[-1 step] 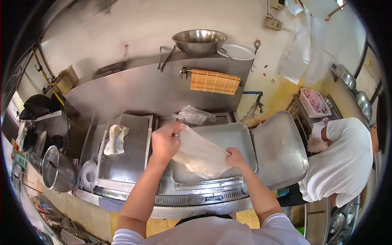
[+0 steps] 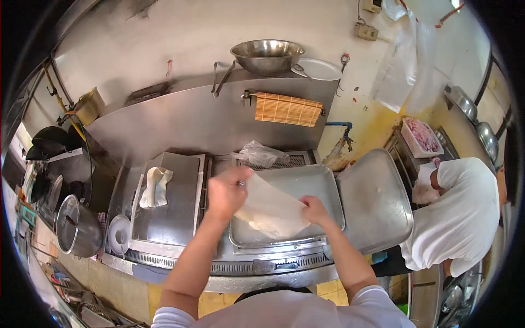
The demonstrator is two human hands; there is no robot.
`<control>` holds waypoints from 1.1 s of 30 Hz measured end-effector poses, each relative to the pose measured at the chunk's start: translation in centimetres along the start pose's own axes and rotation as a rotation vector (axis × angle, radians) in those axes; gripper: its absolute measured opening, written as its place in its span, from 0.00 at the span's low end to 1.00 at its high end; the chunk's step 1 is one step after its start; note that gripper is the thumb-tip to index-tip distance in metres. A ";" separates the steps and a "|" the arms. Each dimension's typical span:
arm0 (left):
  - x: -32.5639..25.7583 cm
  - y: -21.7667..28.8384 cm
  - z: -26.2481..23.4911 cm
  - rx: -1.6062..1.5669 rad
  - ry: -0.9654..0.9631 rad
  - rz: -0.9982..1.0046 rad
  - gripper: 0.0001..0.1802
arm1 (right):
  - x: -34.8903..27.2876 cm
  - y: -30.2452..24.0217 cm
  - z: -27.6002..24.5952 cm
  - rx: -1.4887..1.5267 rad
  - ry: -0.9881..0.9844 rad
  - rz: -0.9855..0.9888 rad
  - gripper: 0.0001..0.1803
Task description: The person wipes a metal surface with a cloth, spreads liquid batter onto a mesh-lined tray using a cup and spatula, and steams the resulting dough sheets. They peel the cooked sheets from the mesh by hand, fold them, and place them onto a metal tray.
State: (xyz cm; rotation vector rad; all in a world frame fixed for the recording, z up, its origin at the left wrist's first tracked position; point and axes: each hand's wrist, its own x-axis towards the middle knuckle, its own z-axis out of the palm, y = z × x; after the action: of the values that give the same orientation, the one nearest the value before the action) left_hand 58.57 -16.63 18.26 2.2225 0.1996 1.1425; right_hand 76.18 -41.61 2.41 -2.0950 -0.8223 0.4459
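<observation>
Between my two hands hangs a thin, whitish, half see-through sheet or bag (image 2: 268,205); which of the two I cannot tell. A thicker cream-coloured part shows along its lower edge. My left hand (image 2: 227,191), with a ring on it, grips the upper left corner, higher than the other hand. My right hand (image 2: 315,210) pinches the right edge. Below them lies a shallow metal tray (image 2: 322,180), partly covered by the sheet. Left of my left arm, a folded whitish piece (image 2: 156,187), cloth-like, rests on a flat metal surface (image 2: 172,218).
Another metal tray (image 2: 377,202) leans at the right, near a person in a white shirt (image 2: 462,213). Behind the worktop are crumpled clear plastic (image 2: 262,153), a hanging bamboo mat (image 2: 288,110), tongs (image 2: 223,80) and a steel bowl (image 2: 268,57). A lidded pot (image 2: 79,229) stands left.
My left hand has shifted slightly to the right, and the sheet or bag between my hands has moved a little with it. My right hand stays nearly in place.
</observation>
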 end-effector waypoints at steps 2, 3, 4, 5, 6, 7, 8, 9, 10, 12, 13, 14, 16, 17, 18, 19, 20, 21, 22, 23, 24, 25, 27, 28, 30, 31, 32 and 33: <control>-1.6 -0.2 2.1 0.029 -0.031 0.069 0.14 | 1.5 -6.4 1.6 0.245 0.057 -0.157 0.14; -2.2 0.4 3.4 0.035 -0.127 0.059 0.17 | 1.8 -9.4 2.4 0.481 0.138 -0.297 0.13; -2.3 0.9 4.0 0.052 -0.215 0.056 0.20 | 2.1 -11.2 3.3 0.484 0.132 -0.300 0.13; -1.8 1.6 3.9 0.033 -0.175 0.122 0.20 | 2.3 -12.5 3.8 0.501 0.099 -0.284 0.11; -1.2 1.3 3.1 0.033 -0.177 0.123 0.20 | 2.5 -13.0 4.1 0.520 0.064 -0.268 0.10; -0.4 0.3 1.0 0.050 -0.115 0.135 0.20 | 2.2 -11.9 4.2 0.281 0.018 -0.211 0.08; 0.3 -0.5 0.0 0.044 -0.055 0.151 0.20 | 2.3 -7.2 4.6 0.152 0.147 -0.244 0.08; 0.7 -1.1 -0.9 0.040 0.003 0.071 0.19 | 2.0 -1.4 4.8 0.018 0.271 -0.271 0.08; 0.9 -2.2 -2.0 0.053 0.066 -0.018 0.18 | 1.0 2.1 3.9 -0.005 0.222 -0.137 0.08; -2.5 -6.0 -1.1 0.128 0.025 -0.098 0.14 | -0.4 7.1 2.8 -0.066 0.184 0.017 0.09; -5.3 -8.5 0.1 0.210 -0.029 -0.176 0.11 | -0.9 8.3 3.4 -0.096 0.193 0.046 0.08; -8.7 -11.4 1.0 0.278 -0.043 -0.189 0.06 | -1.3 7.4 4.7 -0.083 0.175 0.036 0.08; -15.0 -13.4 3.7 0.322 -0.289 -0.266 0.06 | -2.4 5.3 5.4 -0.570 0.247 -0.278 0.07; -16.8 -13.6 6.1 0.352 -0.502 -0.343 0.10 | -2.6 6.2 5.3 -0.583 0.254 -0.263 0.07; -18.7 -14.2 8.3 0.419 -0.634 -0.256 0.12 | -2.3 7.7 5.7 -0.602 0.126 -0.158 0.09; -21.5 -16.1 9.2 0.489 -0.665 -0.202 0.15 | -2.3 8.2 6.7 -0.608 -0.019 -0.069 0.11; -22.2 -16.8 10.0 0.485 -0.669 -0.209 0.15 | -2.3 8.3 6.8 -0.610 -0.027 -0.065 0.11; -21.9 -17.3 10.7 0.414 -0.661 -0.191 0.14 | -1.5 8.0 6.4 -0.694 -0.141 0.050 0.12; -21.7 -17.3 11.1 0.344 -0.657 -0.176 0.14 | -0.7 7.5 6.1 -0.772 -0.257 0.169 0.13; -20.5 -15.9 11.5 0.334 -0.667 -0.173 0.14 | 0.0 6.4 5.3 -0.729 -0.222 0.214 0.13; -17.1 -12.7 11.5 0.159 -0.589 -0.290 0.12 | 0.7 4.5 4.0 -0.686 -0.179 0.262 0.13; -13.8 -9.8 10.7 0.000 -0.494 -0.414 0.11 | 1.3 1.5 3.3 -0.468 -0.061 0.082 0.12; -9.5 -6.0 10.2 -0.101 -0.324 -0.273 0.10 | 2.6 -5.7 3.3 0.015 0.057 -0.211 0.12; -7.7 -4.7 9.6 -0.207 -0.160 -0.125 0.10 | 3.1 -8.2 3.6 0.278 0.065 -0.317 0.11; -4.9 -2.3 7.6 -0.149 -0.153 -0.112 0.10 | 3.3 -9.3 3.4 0.229 -0.032 -0.190 0.11; -3.8 -1.4 6.7 -0.093 -0.148 -0.097 0.11 | 3.5 -9.5 3.3 0.178 -0.125 -0.062 0.11; -2.7 -1.1 5.4 -0.093 -0.146 -0.093 0.11 | 3.3 -8.0 3.3 0.132 -0.082 -0.085 0.11; -1.8 -1.5 3.5 -0.075 -0.077 -0.068 0.12 | 2.8 -5.3 3.1 0.085 -0.039 -0.107 0.11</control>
State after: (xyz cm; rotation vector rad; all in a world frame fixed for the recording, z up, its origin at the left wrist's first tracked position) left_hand 60.40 -17.80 14.64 2.1728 0.1958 1.0097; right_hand 74.34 -35.47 4.72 -1.9589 -0.9182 0.4576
